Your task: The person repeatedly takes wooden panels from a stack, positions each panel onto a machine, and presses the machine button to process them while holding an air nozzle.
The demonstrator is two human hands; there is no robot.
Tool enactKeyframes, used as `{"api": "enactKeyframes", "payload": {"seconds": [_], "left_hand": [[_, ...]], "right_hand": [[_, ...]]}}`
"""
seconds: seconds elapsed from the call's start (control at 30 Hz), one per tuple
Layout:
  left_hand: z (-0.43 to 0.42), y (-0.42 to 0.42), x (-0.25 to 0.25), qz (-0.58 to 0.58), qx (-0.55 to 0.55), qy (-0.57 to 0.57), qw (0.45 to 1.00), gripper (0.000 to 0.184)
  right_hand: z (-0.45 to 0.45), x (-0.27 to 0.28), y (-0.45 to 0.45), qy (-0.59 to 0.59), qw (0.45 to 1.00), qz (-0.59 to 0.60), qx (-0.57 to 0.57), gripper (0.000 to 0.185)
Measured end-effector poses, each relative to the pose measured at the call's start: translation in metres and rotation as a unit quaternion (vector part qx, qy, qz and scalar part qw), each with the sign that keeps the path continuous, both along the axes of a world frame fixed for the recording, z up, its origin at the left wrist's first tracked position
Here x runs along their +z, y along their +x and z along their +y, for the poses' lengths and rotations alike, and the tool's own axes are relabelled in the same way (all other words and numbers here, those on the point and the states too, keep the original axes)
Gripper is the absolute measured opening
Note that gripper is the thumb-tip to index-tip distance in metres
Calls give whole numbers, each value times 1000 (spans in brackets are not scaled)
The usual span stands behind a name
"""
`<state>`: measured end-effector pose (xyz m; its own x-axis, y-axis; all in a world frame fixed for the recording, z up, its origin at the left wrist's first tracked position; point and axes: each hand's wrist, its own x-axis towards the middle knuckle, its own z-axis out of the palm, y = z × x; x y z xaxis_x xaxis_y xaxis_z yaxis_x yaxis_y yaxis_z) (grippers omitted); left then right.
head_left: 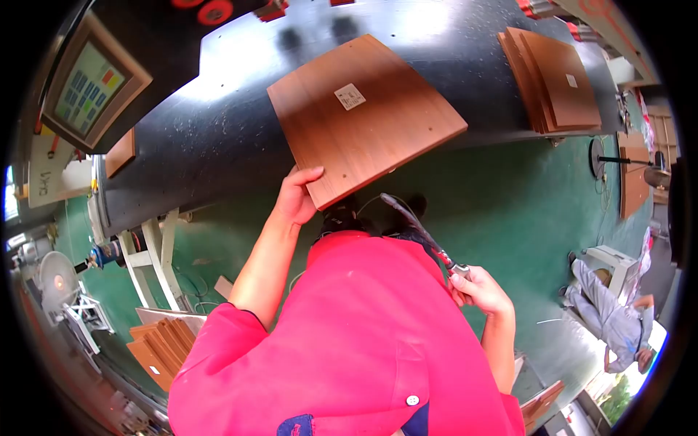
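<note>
A brown wood-grain panel (371,116) with a white label (350,97) lies partly on the dark tabletop (218,123), its near edge jutting out over the floor. My left hand (297,195) grips the panel's near left corner, thumb on top and fingers below. Lower right, my right hand (476,289) is closed around the handle of an air gun (458,270). A dark hose or nozzle (411,218) runs from it up and left, below the panel. The two hands are apart.
Stacked panels (556,80) lie at the table's right end. A screen (89,91) stands at upper left. More panels (163,349) lean at lower left. A person in grey (614,316) is at far right. White table legs (156,254) stand left.
</note>
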<state>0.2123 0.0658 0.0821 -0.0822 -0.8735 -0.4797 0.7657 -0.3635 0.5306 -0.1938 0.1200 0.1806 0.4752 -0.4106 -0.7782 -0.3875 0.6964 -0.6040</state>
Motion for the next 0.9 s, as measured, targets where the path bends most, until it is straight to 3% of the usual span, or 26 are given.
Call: {"api": "enactKeyframes", "payload": {"seconds": [0.13, 0.33, 0.47, 0.63, 0.9], "left_hand": [[-12, -30, 10, 71, -5, 0, 997, 58], [-17, -111, 22, -12, 30, 21, 999, 61], [-18, -176, 19, -152, 71, 10, 986, 63], [-23, -237, -8, -74, 176, 45, 981, 60], [-54, -253, -64, 22, 291, -16, 956, 50]], "right_hand": [[5, -3, -40, -26, 995, 19, -94, 41], [-5, -25, -108, -63, 988, -29, -137, 38], [-20, -49, -155, -78, 982, -60, -159, 36], [-35, -61, -189, -44, 981, -71, -173, 33], [-41, -74, -207, -10, 985, -64, -162, 43]]}}
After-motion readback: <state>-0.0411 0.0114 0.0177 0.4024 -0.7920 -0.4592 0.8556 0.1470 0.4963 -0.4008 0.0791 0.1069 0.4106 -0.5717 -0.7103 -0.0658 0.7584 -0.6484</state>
